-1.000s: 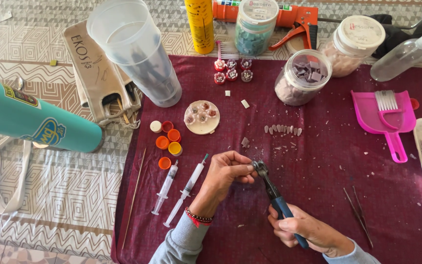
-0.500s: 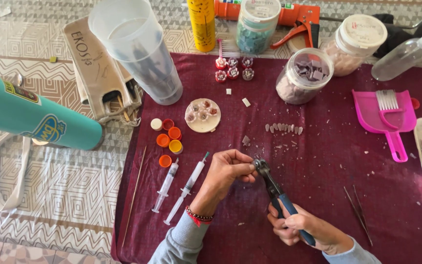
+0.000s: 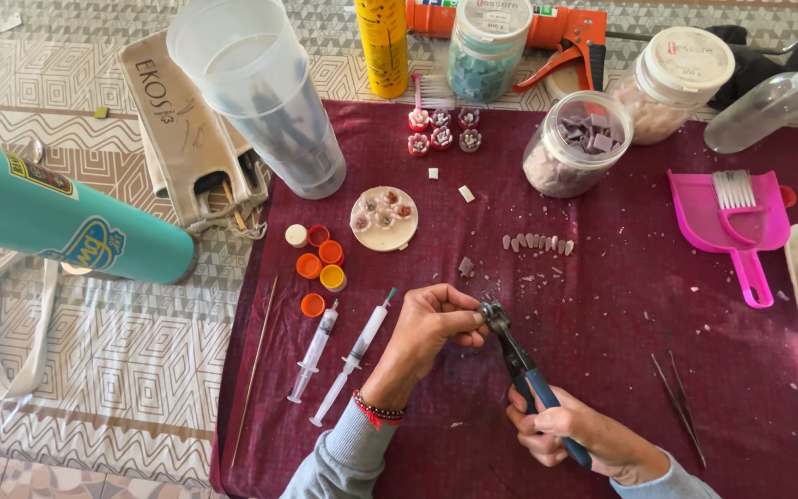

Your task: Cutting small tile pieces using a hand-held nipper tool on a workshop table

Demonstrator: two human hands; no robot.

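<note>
Nippers (image 3: 513, 351) gripped at blue handles by right hand (image 3: 576, 434), long axis slanting up-left from it, head meeting left hand (image 3: 436, 323) fingertips, pinched on something too small to tell. Beyond left hand: yellow can (image 3: 382, 42), teal-filled jar (image 3: 482, 51), purple-chip jar (image 3: 576, 143); teal bottle (image 3: 66, 222) far left, pink dustpan (image 3: 727, 217) right.

Left hand (image 3: 436, 323): I see my fingers pinched at the head of the nippers (image 3: 519, 356), which I take as landmark.
Right hand (image 3: 570, 434): wrapped round the nippers' blue handles.
Syringes (image 3: 344, 356): two, left of the nippers.
Tile chips (image 3: 538, 243): a row above the nippers.
Maroon cloth (image 3: 602, 305): beneath the nippers.
</note>
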